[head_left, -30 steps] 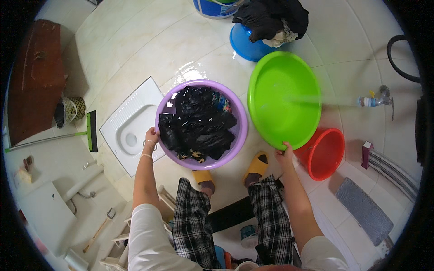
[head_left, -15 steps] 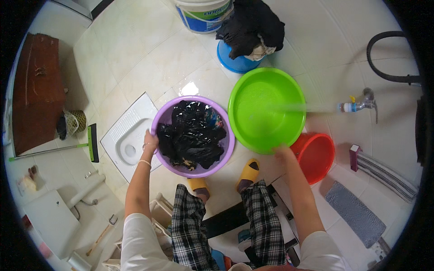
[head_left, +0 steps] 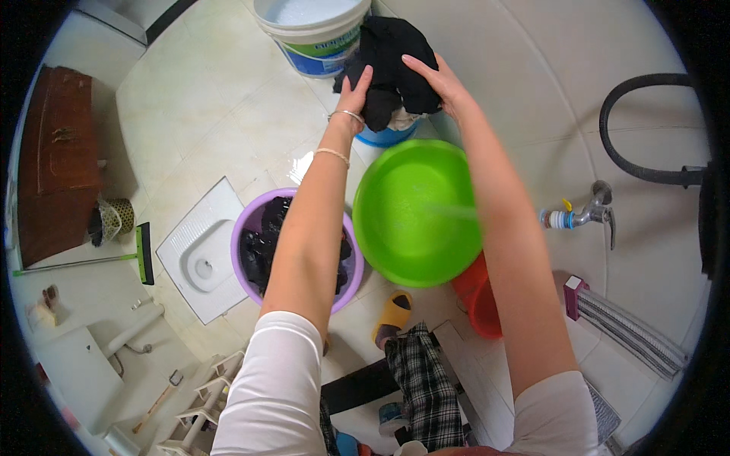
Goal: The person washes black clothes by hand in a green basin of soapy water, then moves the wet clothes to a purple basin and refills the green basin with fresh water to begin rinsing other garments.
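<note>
Left hand (head_left: 352, 102) and right hand (head_left: 445, 87) are no longer staying near the rims of the purple basin (head_left: 237, 258) and green basin (head_left: 380, 254); both are now reaching far, to the pile of black clothes (head_left: 399, 57).

Largest, the green basin is sitting right of the purple one, and water is running into it from the tap (head_left: 593, 213) on the right. With attention on the pile, it could be overfilling. Its near right edge is overlapping the red bucket (head_left: 484, 304); whether it is leaning there I cannot tell, but if so, added weight could tip it.

The purple basin is holding dark clothes beneath the left forearm, so a dragging sleeve could be catching them.

The pile is sitting on the blue tub (head_left: 388, 137), just beside the white bucket (head_left: 304, 61). The left hand is pressing its near left side with thumb and finger apart; the right hand is lying loosely open along its right side. Hidden fingers are keeping me from telling how firmly either is gripping. A loose hold could be letting the pale cloth (head_left: 403, 118) underneath slip out onto the floor (head_left: 182, 114).
</note>
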Tool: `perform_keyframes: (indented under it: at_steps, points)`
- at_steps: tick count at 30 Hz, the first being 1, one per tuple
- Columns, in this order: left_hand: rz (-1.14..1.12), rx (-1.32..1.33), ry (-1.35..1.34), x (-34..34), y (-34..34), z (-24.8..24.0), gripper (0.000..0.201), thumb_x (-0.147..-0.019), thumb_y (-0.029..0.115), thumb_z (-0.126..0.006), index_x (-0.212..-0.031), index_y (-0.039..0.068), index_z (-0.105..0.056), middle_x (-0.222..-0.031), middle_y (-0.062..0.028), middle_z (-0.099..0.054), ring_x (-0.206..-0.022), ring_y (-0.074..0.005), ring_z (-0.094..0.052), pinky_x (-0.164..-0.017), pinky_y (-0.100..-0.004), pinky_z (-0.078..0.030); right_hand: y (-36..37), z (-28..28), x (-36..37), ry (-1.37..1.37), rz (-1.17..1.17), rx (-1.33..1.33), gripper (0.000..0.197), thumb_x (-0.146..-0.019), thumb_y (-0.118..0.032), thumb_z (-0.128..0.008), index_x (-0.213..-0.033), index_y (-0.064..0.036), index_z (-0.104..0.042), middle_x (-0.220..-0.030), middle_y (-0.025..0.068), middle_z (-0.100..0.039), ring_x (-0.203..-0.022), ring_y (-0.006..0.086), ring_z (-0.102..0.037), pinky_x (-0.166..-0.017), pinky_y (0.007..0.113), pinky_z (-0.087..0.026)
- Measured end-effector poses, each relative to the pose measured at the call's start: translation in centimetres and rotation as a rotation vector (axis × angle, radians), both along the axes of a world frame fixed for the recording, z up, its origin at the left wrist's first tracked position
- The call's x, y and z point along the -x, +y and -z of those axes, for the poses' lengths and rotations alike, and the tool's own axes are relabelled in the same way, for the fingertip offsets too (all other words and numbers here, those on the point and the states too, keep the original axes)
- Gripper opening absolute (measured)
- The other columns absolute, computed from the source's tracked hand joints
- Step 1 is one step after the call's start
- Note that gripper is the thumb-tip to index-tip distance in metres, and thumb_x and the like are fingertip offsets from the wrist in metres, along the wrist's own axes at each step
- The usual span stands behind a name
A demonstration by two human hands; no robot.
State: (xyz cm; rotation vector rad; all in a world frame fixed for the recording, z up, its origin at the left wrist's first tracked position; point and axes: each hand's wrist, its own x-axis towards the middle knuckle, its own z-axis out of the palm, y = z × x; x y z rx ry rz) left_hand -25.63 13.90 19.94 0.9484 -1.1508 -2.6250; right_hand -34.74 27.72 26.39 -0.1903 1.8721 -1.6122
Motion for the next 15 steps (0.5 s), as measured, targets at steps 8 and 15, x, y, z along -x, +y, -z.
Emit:
perform_keyframes:
  at_steps: [8, 15]
  points:
    - [0.009, 0.153, 0.205, -2.8, 3.4, -0.1, 0.054, -0.072, 0.02, -0.063, -0.117, 0.01, -0.034, -0.103, -0.0078, -0.049, -0.091, -0.0202, -0.051, -0.073, -0.0324, -0.046, 5.0, 3.5, -4.1, 0.112, 0.18, 0.287, 0.065, -0.063, -0.023, -0.071, -0.115, -0.0027, -0.038, -0.108, 0.0093, -0.048, -0.098, 0.0183, -0.046, -0.083, 0.03, -0.037]
    - [0.116, 0.34, 0.125, -14.5, 14.5, -1.5, 0.062, -0.061, 0.015, -0.072, -0.112, 0.005, -0.038, -0.1, -0.0079, -0.047, -0.092, -0.0179, -0.047, -0.081, -0.0295, -0.038, 18.4, 1.1, -16.2, -0.014, 0.285, -0.019, 0.08, -0.057, -0.005, -0.066, -0.126, -0.0034, -0.025, -0.117, 0.0112, -0.042, -0.107, 0.0223, -0.041, -0.09, 0.033, -0.032]
